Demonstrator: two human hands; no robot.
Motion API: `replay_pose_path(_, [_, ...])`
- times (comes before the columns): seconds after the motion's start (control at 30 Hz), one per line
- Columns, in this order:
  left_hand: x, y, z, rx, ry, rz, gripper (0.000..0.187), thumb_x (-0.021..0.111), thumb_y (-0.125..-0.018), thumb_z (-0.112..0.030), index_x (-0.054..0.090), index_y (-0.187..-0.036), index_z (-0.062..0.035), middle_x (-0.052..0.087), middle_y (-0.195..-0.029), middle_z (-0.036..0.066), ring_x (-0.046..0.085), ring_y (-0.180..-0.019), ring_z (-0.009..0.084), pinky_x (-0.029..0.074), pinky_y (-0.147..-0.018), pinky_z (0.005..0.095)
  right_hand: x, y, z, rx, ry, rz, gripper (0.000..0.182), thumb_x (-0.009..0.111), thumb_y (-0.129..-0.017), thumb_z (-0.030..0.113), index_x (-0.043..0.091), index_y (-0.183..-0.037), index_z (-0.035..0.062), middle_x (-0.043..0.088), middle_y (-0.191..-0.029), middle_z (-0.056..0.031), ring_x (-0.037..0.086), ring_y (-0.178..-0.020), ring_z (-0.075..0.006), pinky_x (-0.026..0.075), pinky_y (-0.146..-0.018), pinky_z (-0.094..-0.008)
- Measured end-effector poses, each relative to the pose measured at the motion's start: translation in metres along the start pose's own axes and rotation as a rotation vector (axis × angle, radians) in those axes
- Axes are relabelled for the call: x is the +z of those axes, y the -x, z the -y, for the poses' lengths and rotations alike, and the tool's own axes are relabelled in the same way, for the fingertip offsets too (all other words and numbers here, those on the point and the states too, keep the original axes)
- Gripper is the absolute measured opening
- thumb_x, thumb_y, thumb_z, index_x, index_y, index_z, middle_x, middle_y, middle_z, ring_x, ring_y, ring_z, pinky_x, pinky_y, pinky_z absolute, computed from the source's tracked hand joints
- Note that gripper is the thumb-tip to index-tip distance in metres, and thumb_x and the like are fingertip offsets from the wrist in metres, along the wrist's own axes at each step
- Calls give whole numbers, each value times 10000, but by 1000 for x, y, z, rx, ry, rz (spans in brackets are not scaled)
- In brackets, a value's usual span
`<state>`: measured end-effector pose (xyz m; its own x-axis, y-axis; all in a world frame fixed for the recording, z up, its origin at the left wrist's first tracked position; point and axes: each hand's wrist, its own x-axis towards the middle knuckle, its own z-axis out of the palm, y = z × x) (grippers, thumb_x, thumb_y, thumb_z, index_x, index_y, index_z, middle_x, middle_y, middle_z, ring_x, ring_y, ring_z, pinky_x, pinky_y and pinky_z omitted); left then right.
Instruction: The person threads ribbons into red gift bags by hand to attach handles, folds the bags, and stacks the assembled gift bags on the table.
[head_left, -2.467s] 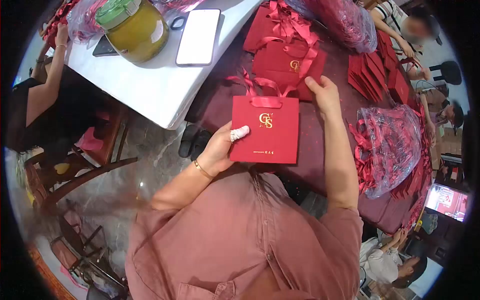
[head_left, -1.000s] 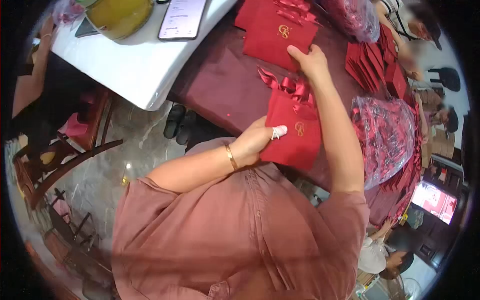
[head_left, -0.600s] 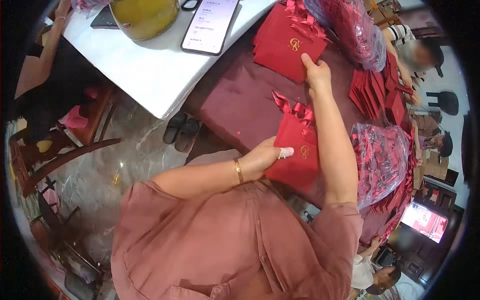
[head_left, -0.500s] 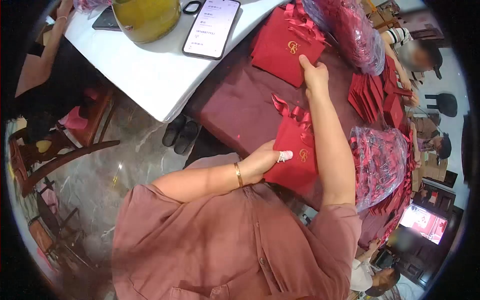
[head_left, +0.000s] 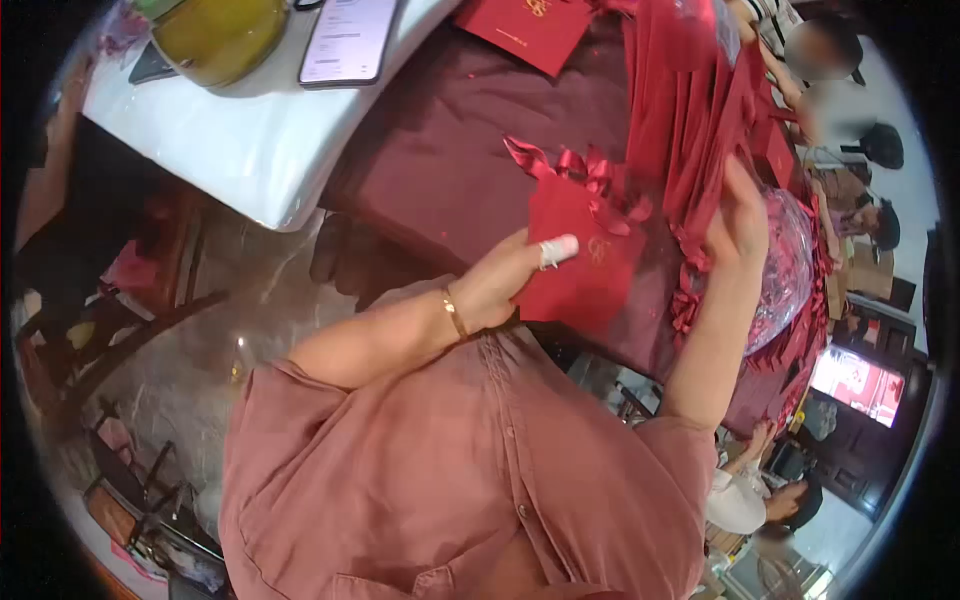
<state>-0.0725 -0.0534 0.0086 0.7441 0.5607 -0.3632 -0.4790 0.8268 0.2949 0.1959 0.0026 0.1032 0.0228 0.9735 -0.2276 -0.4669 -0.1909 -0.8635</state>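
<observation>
My left hand (head_left: 510,270), with a white wrap on the thumb, holds a red paper gift bag (head_left: 575,290) with a gold emblem and red ribbons (head_left: 585,180). The thumb presses on its front face; whether more bags lie beneath cannot be told. On the right, my right hand (head_left: 740,215) is closed at the lower edge of a stack of red gift bags (head_left: 680,110), which is smeared by motion. Some of its fingers are hidden behind them. Another red gift bag (head_left: 530,30) lies flat on the dark red cloth (head_left: 430,150), away from both hands.
A white table (head_left: 230,150) at the upper left bears a phone (head_left: 350,40) and a yellow-green container (head_left: 220,35). Beside my right forearm sits a plastic-wrapped red bundle (head_left: 785,270). Other people are at the right edge, near a lit screen (head_left: 858,385).
My right hand has let go of the upper bag and moved right and down to the stack, which looks raised and closer. My left hand still holds its bag. The view has shifted.
</observation>
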Motion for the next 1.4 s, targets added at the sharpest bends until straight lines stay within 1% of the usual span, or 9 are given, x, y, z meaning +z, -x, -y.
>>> replay_pose_path(0.23, [5, -3, -1, -62, -30, -19, 640, 571, -925, -488, 444, -1377, -53, 559, -1294, 80, 558, -1154, 193, 456, -990, 371, -35, 104, -116, 83, 612, -533, 206, 653, -885, 183, 616, -1013, 27, 627, -924, -28, 579, -832, -126, 467, -776, -274])
replay_pose_path(0.4, [33, 3, -18, 88, -491, -242, 621, 748, -821, -106, 431, -1345, -5, 592, -1197, 90, 593, -1020, 168, 494, -860, 289, -18, 97, -135, -50, 262, -415, 312, 615, -926, 141, 569, -1186, -25, 651, -1108, -97, 618, -986, -178, 478, -915, -330])
replay_pose_path(0.57, [28, 2, -23, 311, -756, -97, 693, 736, -796, -8, 378, -1389, 12, 615, -1178, 99, 611, -982, 155, 518, -810, 294, -10, 98, -113, 17, 42, -311, 539, 706, -861, 153, 467, -1328, 28, 574, -1257, -68, 529, -1163, -186, 411, -1011, -350])
replay_pose_path(0.8, [39, -19, -54, 755, -1247, 228, 1152, 883, -634, -190, 145, -1501, -16, 505, -1345, 213, 519, -1229, 270, 422, -1011, 366, -14, 88, -80, -526, 622, -223, 613, 878, -610, 41, 593, -1153, 33, 658, -1092, -90, 626, -1006, -223, 515, -877, -361])
replay_pose_path(0.9, [50, -11, -61, 790, -1408, 141, 1325, 938, -513, -327, 115, -1506, -26, 360, -1448, 226, 399, -1334, 309, 332, -1094, 383, -27, 81, -85, -541, 684, -89, 481, 767, -761, 80, 572, -1196, 24, 635, -1165, -102, 601, -1067, -230, 480, -936, -376])
replay_pose_path(1.03, [-8, -45, -43, 792, -1401, 58, 1273, 934, -506, -368, 183, -1454, 28, 372, -1415, 240, 405, -1312, 368, 338, -1097, 412, -73, 50, -158, -505, 957, -50, 480, 637, -844, 25, 505, -1305, 38, 562, -1267, -90, 536, -1163, -242, 394, -1063, -383])
replay_pose_path(1.13, [-30, -59, -33, 912, -1292, 106, 1199, 923, -539, -352, 221, -1449, -10, 418, -1368, 222, 442, -1269, 389, 372, -1064, 428, -47, 57, -156, -456, 459, -133, 399, 654, -832, 38, 549, -1218, 25, 577, -1241, -95, 557, -1122, -232, 440, -999, -382])
replay_pose_path(1.3, [-33, -57, -30, 814, -1315, -8, 898, 883, -628, -278, 373, -1319, -16, 526, -1244, 201, 542, -1156, 311, 447, -954, 406, -40, 52, -160, -641, 656, -157, 371, 717, -800, 54, 578, -1138, -8, 613, -1164, -96, 587, -1071, -221, 462, -946, -396])
replay_pose_path(1.4, [-13, -53, -28, 782, -1033, -59, 599, 837, -701, -172, 498, -1164, 0, 636, -1036, 161, 631, -943, 234, 498, -831, 349, -31, 45, -148, -437, 556, -177, 589, 788, -742, 69, 506, -1255, 10, 575, -1225, -89, 538, -1147, -201, 423, -997, -388])
